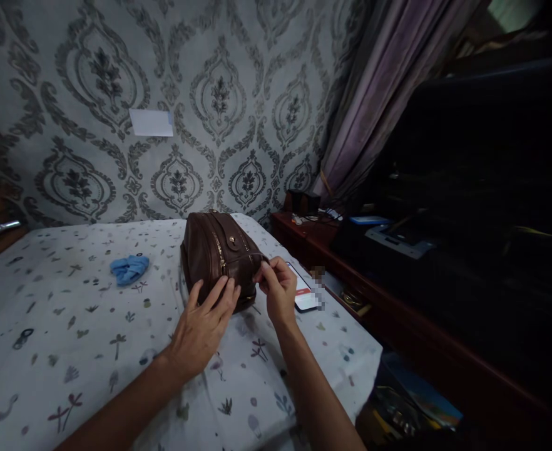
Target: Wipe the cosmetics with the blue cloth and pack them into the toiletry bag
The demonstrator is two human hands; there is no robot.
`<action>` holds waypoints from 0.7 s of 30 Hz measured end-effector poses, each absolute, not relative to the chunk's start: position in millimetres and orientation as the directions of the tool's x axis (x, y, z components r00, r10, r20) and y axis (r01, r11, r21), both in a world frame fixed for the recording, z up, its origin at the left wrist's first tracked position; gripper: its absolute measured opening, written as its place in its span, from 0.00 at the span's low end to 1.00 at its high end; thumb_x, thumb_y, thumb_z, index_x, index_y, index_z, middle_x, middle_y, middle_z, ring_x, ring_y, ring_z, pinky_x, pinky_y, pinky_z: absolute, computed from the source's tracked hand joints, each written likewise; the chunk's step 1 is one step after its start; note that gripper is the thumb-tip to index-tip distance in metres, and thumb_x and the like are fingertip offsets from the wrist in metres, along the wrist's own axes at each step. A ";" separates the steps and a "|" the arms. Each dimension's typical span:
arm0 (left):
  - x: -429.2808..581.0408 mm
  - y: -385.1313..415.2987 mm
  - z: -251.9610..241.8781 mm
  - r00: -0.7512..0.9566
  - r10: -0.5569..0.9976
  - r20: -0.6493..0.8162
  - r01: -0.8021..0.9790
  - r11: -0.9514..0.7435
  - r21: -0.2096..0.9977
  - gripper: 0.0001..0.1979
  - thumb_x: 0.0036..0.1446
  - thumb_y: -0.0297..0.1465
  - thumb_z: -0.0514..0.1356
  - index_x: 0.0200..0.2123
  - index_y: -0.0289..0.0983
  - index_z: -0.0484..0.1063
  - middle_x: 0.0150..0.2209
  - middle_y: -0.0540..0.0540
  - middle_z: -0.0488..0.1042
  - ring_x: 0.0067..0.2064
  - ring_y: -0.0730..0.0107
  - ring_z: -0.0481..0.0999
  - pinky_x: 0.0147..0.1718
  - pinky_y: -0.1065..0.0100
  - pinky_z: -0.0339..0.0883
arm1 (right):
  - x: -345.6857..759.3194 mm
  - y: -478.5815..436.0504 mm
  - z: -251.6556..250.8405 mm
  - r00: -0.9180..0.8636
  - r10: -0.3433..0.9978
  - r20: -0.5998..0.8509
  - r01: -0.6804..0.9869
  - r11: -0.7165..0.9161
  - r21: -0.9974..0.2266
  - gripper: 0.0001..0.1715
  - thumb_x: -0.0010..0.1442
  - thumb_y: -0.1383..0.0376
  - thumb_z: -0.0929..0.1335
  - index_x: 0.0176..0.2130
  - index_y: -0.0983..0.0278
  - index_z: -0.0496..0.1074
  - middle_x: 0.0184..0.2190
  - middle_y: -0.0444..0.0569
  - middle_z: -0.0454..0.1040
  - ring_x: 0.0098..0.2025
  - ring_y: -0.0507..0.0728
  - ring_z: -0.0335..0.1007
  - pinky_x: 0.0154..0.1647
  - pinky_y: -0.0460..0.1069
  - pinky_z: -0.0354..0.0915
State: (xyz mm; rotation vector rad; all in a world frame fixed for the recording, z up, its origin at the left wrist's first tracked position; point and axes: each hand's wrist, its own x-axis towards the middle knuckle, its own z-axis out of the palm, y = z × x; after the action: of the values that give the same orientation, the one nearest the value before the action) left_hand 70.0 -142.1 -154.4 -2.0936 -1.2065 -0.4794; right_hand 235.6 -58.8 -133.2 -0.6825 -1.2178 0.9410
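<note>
A brown leather bag [238, 275] with gold-toned zips and a snap-button tab stands on the patterned bed sheet. My left hand [201, 329] rests against its near side, fingers stretched out and spread below a zip pull. At the bag's right edge, my right hand [276, 285] is closed in a pinch on a thin dark strap that runs across the top of the bag. The fingers partly hide the point of grip. Just right of this hand lies a phone [304, 291] with a lit screen, face up on the sheet.
A crumpled blue cloth [129, 269] lies on the white sheet [83, 357] to the left. Along the right stands a dark red wooden desk [304, 233] with a partly open drawer [351, 297] beside the bed. The patterned wall [238, 125] rises behind.
</note>
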 end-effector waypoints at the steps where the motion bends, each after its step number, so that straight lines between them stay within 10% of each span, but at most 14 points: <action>1: 70.1 -141.9 -154.8 0.504 0.621 0.601 0.864 -0.355 -0.357 0.29 0.60 0.20 0.48 0.65 0.35 0.65 0.64 0.41 0.69 0.66 0.56 0.63 0.62 0.47 0.57 | 235.5 -59.1 -133.4 0.076 0.877 0.475 -0.210 0.480 -0.852 0.21 0.60 0.52 0.70 0.26 0.61 0.63 0.20 0.40 0.68 0.20 0.48 0.55 0.20 0.44 0.52; 7: 69.9 -140.5 -155.1 0.493 0.595 0.634 0.869 -0.356 -0.342 0.27 0.63 0.20 0.48 0.64 0.35 0.66 0.63 0.40 0.70 0.65 0.56 0.65 0.62 0.46 0.56 | 230.9 -65.1 -136.6 0.160 0.772 0.615 0.041 0.617 -0.786 0.10 0.58 0.57 0.71 0.37 0.60 0.72 0.41 0.49 0.72 0.43 0.57 0.70 0.37 0.49 0.68; 12: 69.3 -139.8 -151.3 0.501 0.530 0.684 0.857 -0.414 -0.307 0.22 0.62 0.19 0.51 0.56 0.34 0.73 0.58 0.40 0.75 0.61 0.52 0.69 0.61 0.44 0.55 | 222.2 -69.8 -153.4 0.190 0.786 0.589 0.249 0.542 -0.803 0.32 0.55 0.54 0.73 0.56 0.59 0.65 0.57 0.56 0.64 0.60 0.64 0.61 0.54 0.60 0.67; 21: 61.8 -135.0 -119.7 0.348 0.517 0.782 0.829 -0.559 0.001 0.07 0.63 0.21 0.53 0.38 0.38 0.68 0.41 0.43 0.76 0.47 0.59 0.75 0.47 0.57 0.65 | 218.3 -68.8 -163.0 0.054 0.914 0.402 -0.032 0.404 -0.914 0.43 0.54 0.48 0.73 0.61 0.62 0.58 0.59 0.58 0.66 0.60 0.64 0.64 0.60 0.61 0.64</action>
State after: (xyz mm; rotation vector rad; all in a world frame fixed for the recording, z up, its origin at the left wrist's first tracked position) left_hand 61.8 -135.0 -119.7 -2.2189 -1.1808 -1.0693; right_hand 218.3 -68.8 -163.0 -0.8918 -1.3134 0.8875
